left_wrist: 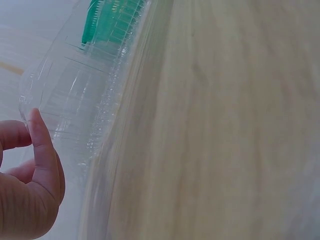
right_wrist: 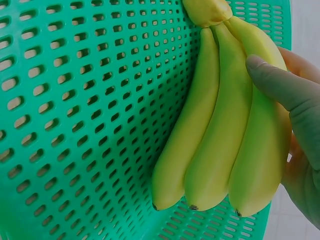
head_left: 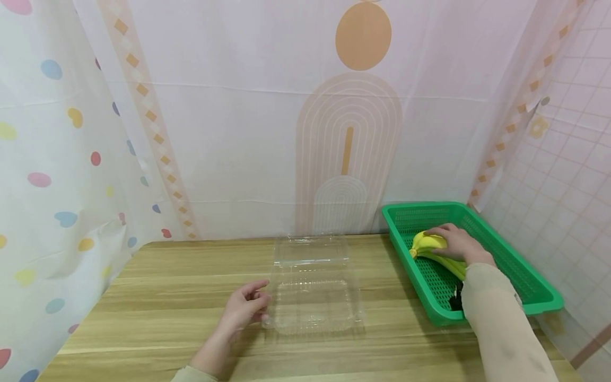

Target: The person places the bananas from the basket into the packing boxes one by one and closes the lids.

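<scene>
A bunch of yellow-green bananas point(right_wrist: 215, 120) lies in the green plastic basket point(head_left: 415, 286) on the right. My right hand point(head_left: 455, 244) grips the bunch from above. In the right wrist view its thumb point(right_wrist: 275, 80) presses on the nearest banana while the other fingers go behind, mostly hidden. A clear plastic clamshell container point(head_left: 312, 305) stands with its lid raised at the middle of the table. At its left side my left hand point(head_left: 248, 305) pinches the near rim between thumb and finger. In the left wrist view the fingertips meet at the container's corner point(left_wrist: 30, 95).
Something dark point(head_left: 456, 298) lies in the near end of the basket, partly covered by my right sleeve point(head_left: 496, 313). The wooden table point(head_left: 181, 286) backs onto a patterned curtain point(head_left: 238, 159). A tiled-pattern sheet point(head_left: 573, 185) hangs close beside the basket on the right.
</scene>
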The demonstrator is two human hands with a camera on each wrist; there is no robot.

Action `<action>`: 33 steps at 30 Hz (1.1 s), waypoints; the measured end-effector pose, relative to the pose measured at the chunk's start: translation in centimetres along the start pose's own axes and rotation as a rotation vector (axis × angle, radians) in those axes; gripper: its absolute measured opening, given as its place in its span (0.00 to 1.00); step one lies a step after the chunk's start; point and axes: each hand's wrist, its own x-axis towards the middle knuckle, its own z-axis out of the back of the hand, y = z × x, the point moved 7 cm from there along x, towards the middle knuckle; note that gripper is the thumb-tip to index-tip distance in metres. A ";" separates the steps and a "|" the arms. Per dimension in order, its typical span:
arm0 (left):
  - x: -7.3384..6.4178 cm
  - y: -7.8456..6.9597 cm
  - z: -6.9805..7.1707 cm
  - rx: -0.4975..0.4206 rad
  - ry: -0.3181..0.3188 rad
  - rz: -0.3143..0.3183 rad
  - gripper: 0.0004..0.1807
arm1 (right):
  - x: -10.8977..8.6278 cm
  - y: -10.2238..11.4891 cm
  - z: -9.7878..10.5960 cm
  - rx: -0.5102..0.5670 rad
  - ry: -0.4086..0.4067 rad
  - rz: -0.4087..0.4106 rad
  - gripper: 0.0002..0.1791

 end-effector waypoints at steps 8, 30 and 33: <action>-0.1 0.0 0.0 0.006 -0.004 -0.001 0.28 | -0.1 0.0 0.0 -0.015 0.006 -0.014 0.29; 0.0 0.0 0.0 0.006 -0.003 -0.001 0.28 | 0.2 -0.3 0.1 -0.043 -0.034 -0.013 0.25; 0.0 0.0 0.0 0.007 -0.005 0.000 0.28 | 0.1 -0.4 0.3 -0.033 -0.045 -0.020 0.26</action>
